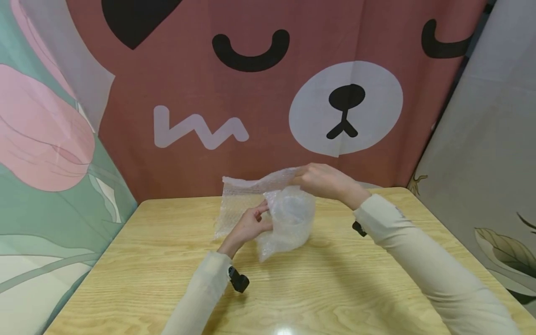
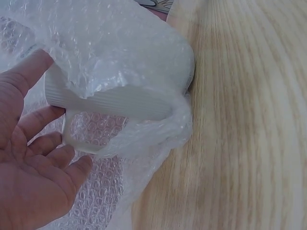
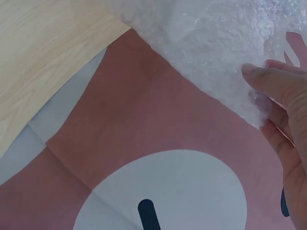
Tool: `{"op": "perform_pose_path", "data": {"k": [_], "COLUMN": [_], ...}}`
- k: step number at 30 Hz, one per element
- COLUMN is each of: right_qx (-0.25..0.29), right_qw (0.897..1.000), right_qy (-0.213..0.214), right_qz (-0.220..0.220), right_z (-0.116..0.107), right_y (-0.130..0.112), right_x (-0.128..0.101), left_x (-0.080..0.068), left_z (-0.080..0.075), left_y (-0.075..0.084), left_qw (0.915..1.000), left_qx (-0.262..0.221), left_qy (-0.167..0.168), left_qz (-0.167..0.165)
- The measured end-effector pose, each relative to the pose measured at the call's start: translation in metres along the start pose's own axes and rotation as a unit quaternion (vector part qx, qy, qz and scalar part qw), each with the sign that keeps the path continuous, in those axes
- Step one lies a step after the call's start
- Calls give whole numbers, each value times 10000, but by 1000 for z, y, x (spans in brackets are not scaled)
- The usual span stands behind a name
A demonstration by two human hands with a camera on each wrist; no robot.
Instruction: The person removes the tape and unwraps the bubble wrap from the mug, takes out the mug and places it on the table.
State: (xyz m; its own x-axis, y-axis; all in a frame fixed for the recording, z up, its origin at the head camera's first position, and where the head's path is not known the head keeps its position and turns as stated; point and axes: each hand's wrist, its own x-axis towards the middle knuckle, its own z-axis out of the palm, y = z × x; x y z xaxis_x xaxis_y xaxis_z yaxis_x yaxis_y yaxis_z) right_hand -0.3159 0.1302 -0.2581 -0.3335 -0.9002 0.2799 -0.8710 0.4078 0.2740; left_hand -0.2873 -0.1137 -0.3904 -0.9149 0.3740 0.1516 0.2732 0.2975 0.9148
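Observation:
A pale mug with fine ridges and a loop handle (image 2: 67, 129) lies on its side, wrapped in clear bubble wrap (image 1: 289, 228). Its ridged wall (image 2: 110, 101) shows at the open end of the wrap in the left wrist view; layers of film cover the rest. My left hand (image 1: 249, 224) holds the mug at that end, with fingertips at its edge and beside the handle. Farther back, my right hand (image 1: 324, 180) pinches the edge of a raised flap of the wrap (image 3: 206, 52) between thumb and fingers.
Beneath the hands is a light wood-grain table (image 1: 167, 279). A loose sheet of the wrap stretches left behind the mug. A reddish curtain with a bear face (image 1: 268, 93) hangs at the table's back edge, and printed curtains stand at both sides.

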Motion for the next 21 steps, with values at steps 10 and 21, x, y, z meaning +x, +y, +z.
{"op": "perform_pose_path", "data": {"k": [10,21], "right_qx": [742,1707], "right_qw": [9946,9807], "right_qy": [3,402], "right_qz": [727,862], "right_z": [-12,-8], "right_y": [12,26], "right_x": [-22,-47], "left_x": [0,-1], "left_z": [1,3], "left_y": [-1,4], "left_qw": [9998,9999], "left_qx": [-120,-35], "left_qy": [-57,162], "left_qz": [113,-18]}}
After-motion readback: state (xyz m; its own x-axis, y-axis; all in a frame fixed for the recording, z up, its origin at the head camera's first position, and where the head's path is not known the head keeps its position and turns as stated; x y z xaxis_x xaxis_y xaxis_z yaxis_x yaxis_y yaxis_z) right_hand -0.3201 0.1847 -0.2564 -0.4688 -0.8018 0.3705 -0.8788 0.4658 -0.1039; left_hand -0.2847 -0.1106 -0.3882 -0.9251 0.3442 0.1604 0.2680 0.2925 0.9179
